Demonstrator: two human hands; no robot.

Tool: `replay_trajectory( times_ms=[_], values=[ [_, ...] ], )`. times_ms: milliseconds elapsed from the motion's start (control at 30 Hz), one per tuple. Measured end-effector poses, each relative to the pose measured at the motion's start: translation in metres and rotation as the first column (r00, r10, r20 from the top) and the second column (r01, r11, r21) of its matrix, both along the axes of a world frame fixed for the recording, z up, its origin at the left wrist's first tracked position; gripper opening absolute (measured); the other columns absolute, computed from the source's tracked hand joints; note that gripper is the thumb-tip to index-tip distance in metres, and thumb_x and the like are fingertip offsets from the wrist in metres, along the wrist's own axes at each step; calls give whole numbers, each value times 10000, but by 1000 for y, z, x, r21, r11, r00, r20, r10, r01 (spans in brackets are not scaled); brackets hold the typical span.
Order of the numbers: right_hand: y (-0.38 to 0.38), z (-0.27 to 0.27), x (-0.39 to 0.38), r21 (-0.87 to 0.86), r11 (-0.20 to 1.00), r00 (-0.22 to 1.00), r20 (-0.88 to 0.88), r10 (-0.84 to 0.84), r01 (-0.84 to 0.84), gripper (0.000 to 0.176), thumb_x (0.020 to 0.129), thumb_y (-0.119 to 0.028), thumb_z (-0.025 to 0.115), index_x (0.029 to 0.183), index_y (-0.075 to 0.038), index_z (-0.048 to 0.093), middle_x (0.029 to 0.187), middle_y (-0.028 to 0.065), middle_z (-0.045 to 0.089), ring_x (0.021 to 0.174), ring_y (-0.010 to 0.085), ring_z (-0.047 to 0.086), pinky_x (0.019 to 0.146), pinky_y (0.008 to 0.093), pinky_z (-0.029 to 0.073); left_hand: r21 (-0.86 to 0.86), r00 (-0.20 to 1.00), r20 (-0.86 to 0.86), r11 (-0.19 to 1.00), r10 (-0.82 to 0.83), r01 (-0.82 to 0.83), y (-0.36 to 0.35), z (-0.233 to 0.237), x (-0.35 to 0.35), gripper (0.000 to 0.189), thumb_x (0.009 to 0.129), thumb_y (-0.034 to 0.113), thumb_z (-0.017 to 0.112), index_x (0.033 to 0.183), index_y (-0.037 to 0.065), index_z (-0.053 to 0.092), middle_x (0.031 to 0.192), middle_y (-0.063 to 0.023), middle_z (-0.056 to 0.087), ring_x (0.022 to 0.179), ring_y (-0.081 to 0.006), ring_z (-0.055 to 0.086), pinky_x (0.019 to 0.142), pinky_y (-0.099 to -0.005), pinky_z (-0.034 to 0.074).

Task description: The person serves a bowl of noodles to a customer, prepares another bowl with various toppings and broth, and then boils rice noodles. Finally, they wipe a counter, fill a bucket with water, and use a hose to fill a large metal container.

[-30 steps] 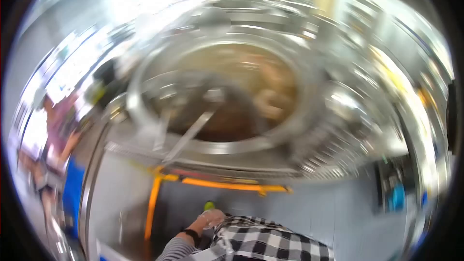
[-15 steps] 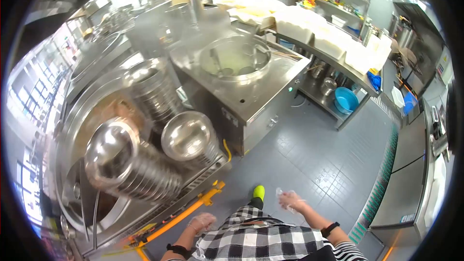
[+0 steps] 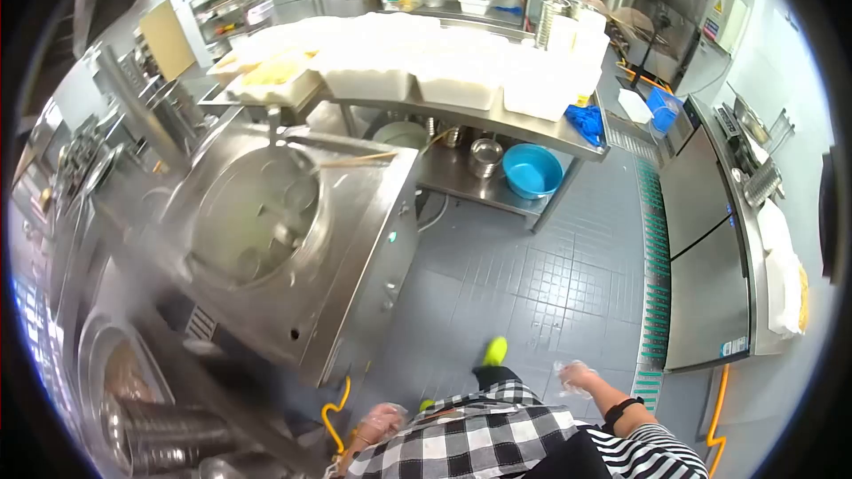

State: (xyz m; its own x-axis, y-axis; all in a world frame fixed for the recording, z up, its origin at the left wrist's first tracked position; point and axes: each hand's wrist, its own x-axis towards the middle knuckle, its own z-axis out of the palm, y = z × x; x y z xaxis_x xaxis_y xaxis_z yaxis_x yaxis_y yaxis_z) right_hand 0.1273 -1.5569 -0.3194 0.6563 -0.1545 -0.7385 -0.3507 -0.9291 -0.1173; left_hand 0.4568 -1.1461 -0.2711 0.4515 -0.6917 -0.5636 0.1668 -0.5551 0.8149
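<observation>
My left hand, in a clear plastic glove, hangs low beside the checked apron and holds nothing that shows. My right hand, gloved the same way, is out over the grey floor, empty, with its fingers loosely bent. Neither hand touches any equipment. Nearest the left hand is a yellow hose at the foot of the steel cooker unit. Set into that unit is a big round pot of cloudy liquid, partly veiled by steam.
A steel table bears several white tubs, with a blue basin on its lower shelf. Green drain grating runs along steel cabinets at right. Stacked steel containers stand at lower left.
My view has swung right and forward. The stacked containers have slid to the lower left, and the cooker unit and tub table have come nearer. Both hands stay low and empty.
</observation>
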Motion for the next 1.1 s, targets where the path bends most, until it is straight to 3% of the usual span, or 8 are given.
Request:
replay_trajectory(
  times_ms=[33,167,300,467,600,800,1000,1100],
  values=[
    [-22,25,8,40,961,962,-19,-272,272,264,766,-215,421,823,-40,611,888,155,602,823,313,578,741,378,457,-23,966,-209,987,151,-159,-22,-15,11,71,760,115,510,801,89,561,686,-26,566,608,-144,553,590,-269,464],
    [-145,4,52,80,743,735,104,-670,665,276,758,-235,439,843,-43,617,890,166,601,828,324,574,727,371,457,287,895,444,951,-29,-111,-132,3,58,216,763,206,427,677,74,575,727,-105,604,642,-234,585,600,-325,479],
    [-268,65,185,310,568,463,352,-813,762,254,714,-300,517,708,-64,611,616,91,594,583,204,581,549,328,450,465,532,752,885,-390,-9,-243,14,102,204,736,183,424,659,101,593,718,-137,595,681,-296,573,615,-397,460],
    [-401,180,382,522,715,311,660,-684,465,236,736,-223,512,753,-5,602,625,151,586,560,220,581,541,334,453,-13,520,854,1000,2,18,-329,34,145,160,730,175,502,657,37,538,650,-115,549,594,-241,529,544,-347,435],
    [-498,149,538,-8,871,102,994,-48,491,311,746,-288,513,938,-60,600,820,150,618,781,272,598,704,367,461,-433,679,562,867,472,-245,-395,51,180,188,783,223,525,713,48,522,613,-39,510,536,-137,467,482,-266,397],
    [-537,218,672,-133,817,571,777,-266,561,566,745,-323,553,1168,26,412,898,205,591,886,305,573,775,378,449,-321,847,165,840,505,-438,-502,143,265,221,785,282,514,772,61,517,613,26,462,541,-69,425,472,-207,334],
    [-584,213,713,210,594,177,832,-526,776,422,717,-189,569,1039,64,465,843,196,581,781,281,589,672,338,467,-346,896,162,874,414,-341,-574,155,352,224,805,253,530,825,30,528,644,12,494,544,-69,435,492,-215,364],
    [-627,222,715,705,532,62,574,-816,470,493,718,-145,549,1139,69,407,846,171,566,714,224,562,635,300,455,-374,942,52,881,331,-289,-623,200,387,232,808,229,557,890,13,534,667,1,516,576,-64,460,513,-210,388]
  ],
)
